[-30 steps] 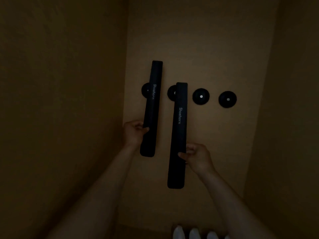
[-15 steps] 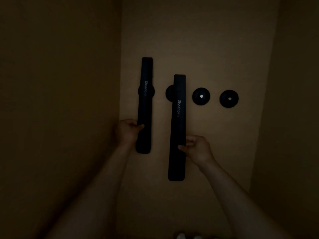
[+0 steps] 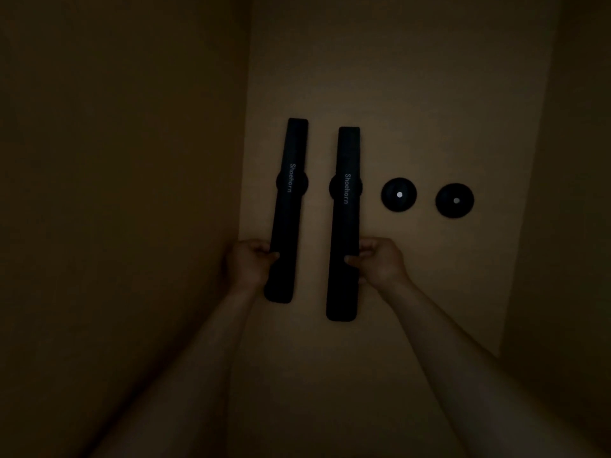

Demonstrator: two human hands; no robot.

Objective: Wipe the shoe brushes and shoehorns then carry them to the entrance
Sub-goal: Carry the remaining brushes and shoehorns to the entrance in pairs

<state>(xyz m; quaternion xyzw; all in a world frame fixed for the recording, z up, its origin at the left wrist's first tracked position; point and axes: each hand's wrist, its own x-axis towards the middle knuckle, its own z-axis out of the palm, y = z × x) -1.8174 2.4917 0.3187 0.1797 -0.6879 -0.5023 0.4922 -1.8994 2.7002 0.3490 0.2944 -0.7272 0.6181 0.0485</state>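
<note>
Left hand (image 3: pixel 251 264): I gripped the left shoehorn (image 3: pixel 287 209) low on its length.
Right hand (image 3: pixel 380 262): I gripped the right shoehorn (image 3: pixel 344 223).
Wall (image 3: pixel 413 94): two bare round mounts (image 3: pixel 398 194).

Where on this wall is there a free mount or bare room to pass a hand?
The two round mounts right of the right shoehorn are uncovered, with bare wall above and below them. It is crowded at the left: the left shoehorn sits close to the corner, with only a narrow strip between the shoehorns.
</note>
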